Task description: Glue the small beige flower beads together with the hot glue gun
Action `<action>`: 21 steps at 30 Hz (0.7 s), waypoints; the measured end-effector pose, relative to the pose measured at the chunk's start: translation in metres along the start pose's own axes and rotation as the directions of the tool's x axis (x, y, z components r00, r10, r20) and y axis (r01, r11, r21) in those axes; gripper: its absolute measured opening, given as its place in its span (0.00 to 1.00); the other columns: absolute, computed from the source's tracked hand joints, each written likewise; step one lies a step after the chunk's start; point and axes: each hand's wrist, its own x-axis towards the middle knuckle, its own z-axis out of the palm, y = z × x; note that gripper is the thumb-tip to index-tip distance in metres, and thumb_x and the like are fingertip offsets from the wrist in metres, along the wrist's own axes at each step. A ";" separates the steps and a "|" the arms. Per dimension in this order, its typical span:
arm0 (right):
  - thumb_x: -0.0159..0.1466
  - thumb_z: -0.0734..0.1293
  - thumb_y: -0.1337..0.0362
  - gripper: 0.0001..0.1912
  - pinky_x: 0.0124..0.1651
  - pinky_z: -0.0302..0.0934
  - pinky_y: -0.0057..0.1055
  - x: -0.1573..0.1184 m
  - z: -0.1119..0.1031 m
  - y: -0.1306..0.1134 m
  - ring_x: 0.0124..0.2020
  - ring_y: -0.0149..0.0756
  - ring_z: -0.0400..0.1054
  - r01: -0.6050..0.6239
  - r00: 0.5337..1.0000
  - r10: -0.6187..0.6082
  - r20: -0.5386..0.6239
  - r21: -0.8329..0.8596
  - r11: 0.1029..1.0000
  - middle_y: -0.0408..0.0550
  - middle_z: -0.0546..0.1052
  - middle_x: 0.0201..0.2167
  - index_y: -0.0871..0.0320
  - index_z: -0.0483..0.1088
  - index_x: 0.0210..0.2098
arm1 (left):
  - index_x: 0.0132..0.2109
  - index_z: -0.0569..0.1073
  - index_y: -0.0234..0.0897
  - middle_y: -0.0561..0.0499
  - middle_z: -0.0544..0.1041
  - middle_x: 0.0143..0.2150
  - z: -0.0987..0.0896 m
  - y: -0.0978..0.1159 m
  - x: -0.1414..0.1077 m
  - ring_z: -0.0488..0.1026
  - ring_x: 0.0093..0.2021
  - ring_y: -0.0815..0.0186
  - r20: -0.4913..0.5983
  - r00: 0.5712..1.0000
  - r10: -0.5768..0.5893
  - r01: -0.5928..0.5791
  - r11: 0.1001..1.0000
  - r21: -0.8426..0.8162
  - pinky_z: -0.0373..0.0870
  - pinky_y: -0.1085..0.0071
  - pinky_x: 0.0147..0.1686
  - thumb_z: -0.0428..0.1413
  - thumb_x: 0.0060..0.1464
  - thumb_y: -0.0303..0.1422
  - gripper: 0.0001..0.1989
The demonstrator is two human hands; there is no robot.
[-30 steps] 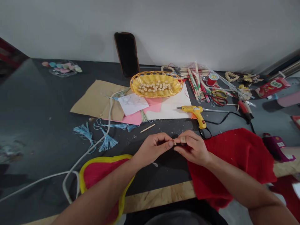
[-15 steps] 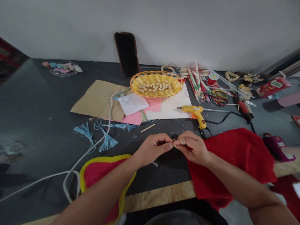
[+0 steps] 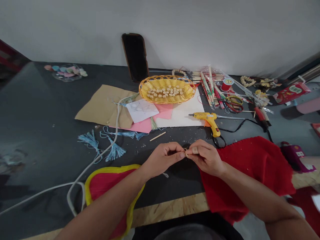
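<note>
My left hand (image 3: 167,157) and my right hand (image 3: 205,156) meet over the dark table near its front edge, fingertips pinched together. Between them is a tiny pale piece (image 3: 186,153), mostly covered by the fingers, so its kind does not show. Tape is wrapped round one finger of the right hand. Beyond the hands, a yellow woven basket (image 3: 142,90) holds several small pale flower-shaped pieces (image 3: 165,92). A yellow glue gun (image 3: 206,116) lies just past the right hand. Left of it, a short wooden stick (image 3: 157,136) rests on the table.
Blue tassels (image 3: 115,151) and a white cable (image 3: 113,136) lie at left, near brown paper (image 3: 100,106). A phone (image 3: 135,58) leans on the wall. Red cloth (image 3: 250,170) lies under the right forearm. Scissors (image 3: 234,104) and a red thread spool (image 3: 226,85) are at right.
</note>
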 end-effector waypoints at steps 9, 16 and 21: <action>0.62 0.68 0.68 0.08 0.37 0.69 0.31 0.000 -0.004 -0.002 0.33 0.35 0.73 -0.001 1.000 0.001 0.021 0.006 1.000 0.49 0.77 0.31 0.57 0.72 0.42 | 0.32 0.74 0.32 0.55 0.68 0.26 0.000 0.001 0.000 0.60 0.27 0.72 -0.004 1.000 -0.004 0.004 1.000 -0.022 0.56 0.75 0.27 0.59 0.52 0.46 0.18; 0.63 0.67 0.70 0.04 0.36 0.70 0.29 0.001 -0.002 -0.003 0.32 0.33 0.73 -0.028 1.000 0.028 0.011 0.022 0.999 0.48 0.77 0.29 0.57 0.72 0.38 | 0.32 0.75 0.32 0.54 0.68 0.27 0.000 0.001 0.000 0.60 0.28 0.72 -0.010 1.000 0.006 -0.006 1.000 0.021 0.56 0.75 0.27 0.59 0.51 0.46 0.18; 0.63 0.66 0.69 0.03 0.35 0.69 0.29 0.000 -0.002 -0.003 0.32 0.33 0.72 -0.077 0.997 0.076 0.032 0.038 0.996 0.49 0.76 0.29 0.57 0.72 0.37 | 0.32 0.75 0.33 0.54 0.68 0.27 0.000 0.002 0.000 0.60 0.28 0.72 -0.019 1.000 0.006 -0.005 0.999 0.033 0.57 0.75 0.27 0.59 0.52 0.45 0.17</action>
